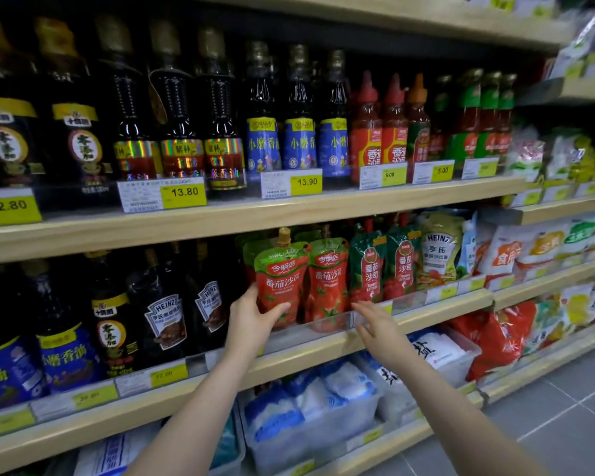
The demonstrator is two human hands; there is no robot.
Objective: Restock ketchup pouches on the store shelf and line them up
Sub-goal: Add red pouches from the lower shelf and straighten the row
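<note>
A red and green ketchup pouch (279, 276) with a gold cap stands at the front of the middle shelf (426, 312). My left hand (251, 319) grips its lower left side, thumb across the front. A second pouch of the same kind (327, 280) stands right beside it, upright. My right hand (375, 321) hovers with fingers spread in front of the clear shelf lip, just right of that second pouch, holding nothing. Further right stand two dark green ketchup pouches (368, 269) and a Heinz pouch (438, 252).
Dark Heinz sauce bottles (165, 314) stand left of the pouches. Sesame oil and ketchup bottles (366, 132) fill the shelf above. Clear bins of white salt bags (310, 403) sit on the shelf below. Snack bags (516, 249) line the right. Grey tile floor (571, 417) lies at lower right.
</note>
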